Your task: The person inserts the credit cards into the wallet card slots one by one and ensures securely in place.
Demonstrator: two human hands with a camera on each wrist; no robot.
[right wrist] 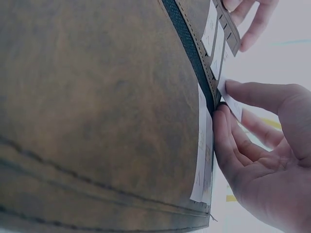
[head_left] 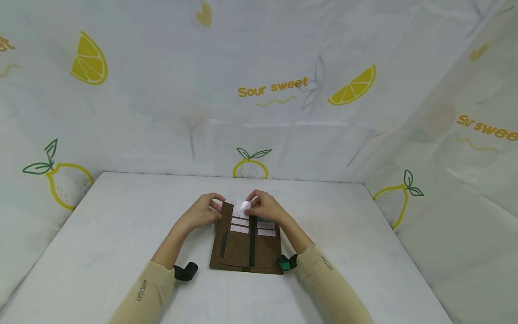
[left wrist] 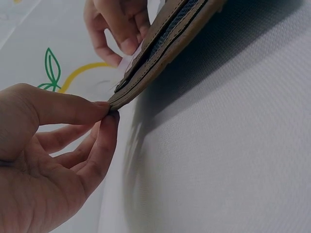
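Note:
A brown wallet [head_left: 236, 249] lies open on the white table, with pale cards showing in slots on both halves. My left hand [left wrist: 63, 141] pinches the wallet's far left corner between thumb and fingers, lifting that edge off the table. At the top of the left half, a white card [head_left: 241, 208] stands partly out of its slot. My right hand [right wrist: 272, 141] pinches this card between thumb and fingers. Two more cards [head_left: 239, 229] sit lower in the same column. On the right half, further cards [head_left: 266, 232] rest in their slots. A dark strip runs down the middle.
The white table [head_left: 133, 216] stretches out on both sides of the wallet. A white cloth [head_left: 162, 90] printed with lemons and lettering hangs behind and at the sides. Black wrist mounts [head_left: 186, 272] are strapped at both sleeves.

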